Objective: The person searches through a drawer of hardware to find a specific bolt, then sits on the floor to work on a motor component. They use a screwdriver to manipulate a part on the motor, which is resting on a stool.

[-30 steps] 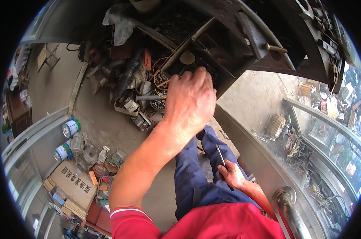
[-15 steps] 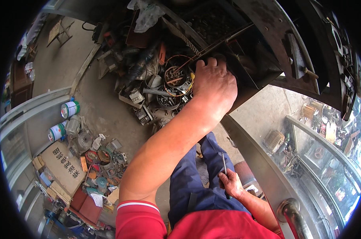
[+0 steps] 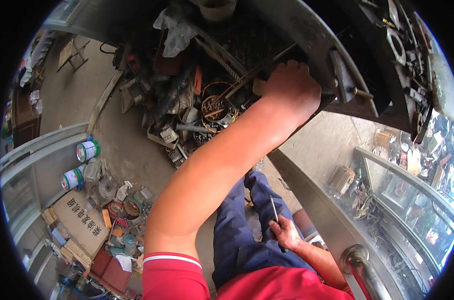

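At the left, a brown cardboard carton (image 3: 79,221) lies near, with tins (image 3: 88,151) just beyond it; farther off, rightward, come a clear plastic bag (image 3: 178,36) and a round container (image 3: 215,108) of small metal parts; right of these and near, the right hand (image 3: 286,236) is closed around a slim tool (image 3: 273,208), its shaft above the blue trousers (image 3: 233,235); farther away, the left hand (image 3: 292,86) reaches into a dark compartment (image 3: 287,50), fingers partly hidden, grip impossible to tell; rightmost is a finned motor (image 3: 342,179).

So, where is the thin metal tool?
In the head view, lower right of centre, the right hand holds the thin metal tool over the blue trousers.
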Demonstrator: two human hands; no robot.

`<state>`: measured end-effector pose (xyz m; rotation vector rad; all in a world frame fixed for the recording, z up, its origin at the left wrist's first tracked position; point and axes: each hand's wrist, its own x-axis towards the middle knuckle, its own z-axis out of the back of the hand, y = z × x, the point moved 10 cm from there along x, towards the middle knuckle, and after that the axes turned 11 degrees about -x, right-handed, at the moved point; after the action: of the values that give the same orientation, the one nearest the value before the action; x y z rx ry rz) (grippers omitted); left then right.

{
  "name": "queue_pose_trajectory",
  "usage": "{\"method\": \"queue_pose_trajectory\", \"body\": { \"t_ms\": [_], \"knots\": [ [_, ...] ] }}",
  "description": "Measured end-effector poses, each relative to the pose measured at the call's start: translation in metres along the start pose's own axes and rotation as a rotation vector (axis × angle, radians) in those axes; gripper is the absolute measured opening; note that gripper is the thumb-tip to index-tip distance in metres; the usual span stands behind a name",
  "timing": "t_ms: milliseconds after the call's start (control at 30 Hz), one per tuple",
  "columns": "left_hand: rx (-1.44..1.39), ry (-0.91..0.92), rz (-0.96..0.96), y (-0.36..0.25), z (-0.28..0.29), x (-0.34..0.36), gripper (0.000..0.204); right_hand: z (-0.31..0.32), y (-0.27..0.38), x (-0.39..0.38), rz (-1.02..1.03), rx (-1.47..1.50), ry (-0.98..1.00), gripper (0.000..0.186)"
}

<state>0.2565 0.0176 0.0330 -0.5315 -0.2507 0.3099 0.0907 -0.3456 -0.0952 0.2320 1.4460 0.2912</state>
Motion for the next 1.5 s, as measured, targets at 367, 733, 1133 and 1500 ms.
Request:
{"method": "queue_pose_trajectory", "body": {
  "t_ms": [367, 733, 1133, 1500],
  "knots": [
    [0.103, 0.238, 0.145, 0.051, -0.087, 0.058, 0.032, 0.011, -0.011, 0.004, 0.024, -0.058, -0.059, 0.031],
    [-0.357, -0.137, -0.046, 0.046, -0.025, 0.047, 0.021, 0.008, 0.016, -0.005, 0.012, 0.03, -0.013, 0.026],
    [0.135, -0.085, -0.257, -0.015, 0.07, -0.064, 0.031, 0.018, 0.009, -0.003, 0.045, -0.089, -0.08, 0.03],
    [0.072, 0.055, -0.1, 0.003, 0.026, -0.07, 0.002, 0.009, 0.008, -0.001, -0.013, -0.034, -0.024, 0.029]
  ]
}}
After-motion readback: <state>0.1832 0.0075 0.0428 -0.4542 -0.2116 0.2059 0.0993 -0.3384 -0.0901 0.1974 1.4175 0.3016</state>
